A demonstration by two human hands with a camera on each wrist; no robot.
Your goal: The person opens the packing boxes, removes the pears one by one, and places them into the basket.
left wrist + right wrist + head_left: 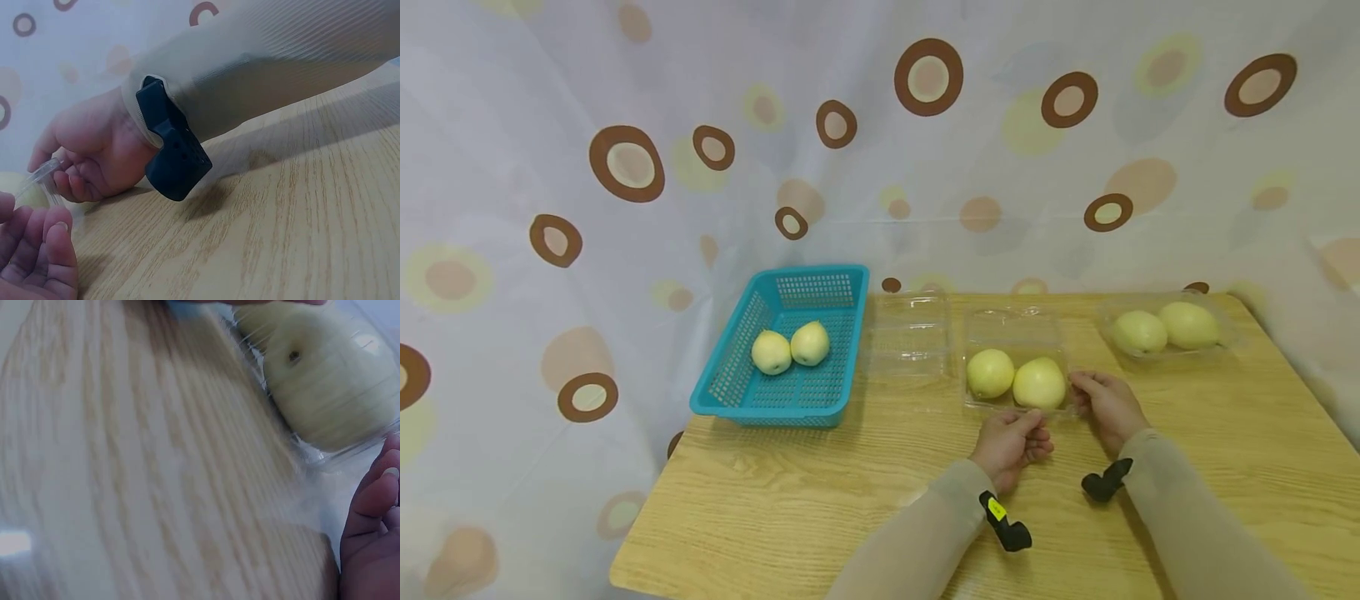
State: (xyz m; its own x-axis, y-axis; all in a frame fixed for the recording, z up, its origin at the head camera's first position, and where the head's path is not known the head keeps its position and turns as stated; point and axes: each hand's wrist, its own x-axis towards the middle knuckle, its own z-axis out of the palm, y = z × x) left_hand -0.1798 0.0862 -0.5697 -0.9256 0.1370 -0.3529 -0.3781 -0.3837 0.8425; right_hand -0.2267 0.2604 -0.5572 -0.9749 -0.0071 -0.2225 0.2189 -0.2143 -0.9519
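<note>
As the left hand (six o'clock) and right hand (four) pinch its rim, the clear box rests on the table.
Likely flexible but weighted by pears, it suits two-handed rim holds.

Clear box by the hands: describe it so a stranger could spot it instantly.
On the wooden table, start at the blue basket and move right, past one clear container. Next comes the clear box. Two pale fruits inside set it apart from that container; the left hand and right hand at its edges, from the far-right fruit pack.
</note>
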